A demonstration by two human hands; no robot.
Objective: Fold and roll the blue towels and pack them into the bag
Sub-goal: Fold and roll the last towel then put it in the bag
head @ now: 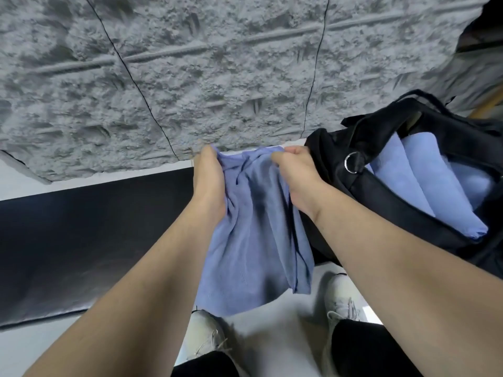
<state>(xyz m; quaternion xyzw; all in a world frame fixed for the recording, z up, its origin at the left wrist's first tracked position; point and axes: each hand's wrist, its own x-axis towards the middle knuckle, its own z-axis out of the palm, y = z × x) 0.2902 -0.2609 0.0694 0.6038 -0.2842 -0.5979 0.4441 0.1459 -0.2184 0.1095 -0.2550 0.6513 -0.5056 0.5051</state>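
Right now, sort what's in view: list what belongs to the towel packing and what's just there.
Part of the job:
- blue towel, gripped by left hand and right hand
- black bag, open
- rolled towels inside it

Just there:
- black table
- grey textured wall
- white shoes

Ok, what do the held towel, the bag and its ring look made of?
Held towel: soft, thin matte blue cloth that drapes in limp creases, possibly microfibre. Bag: black woven fabric, likely nylon, with a slight sheen. Ring: shiny silver metal, catching the light.
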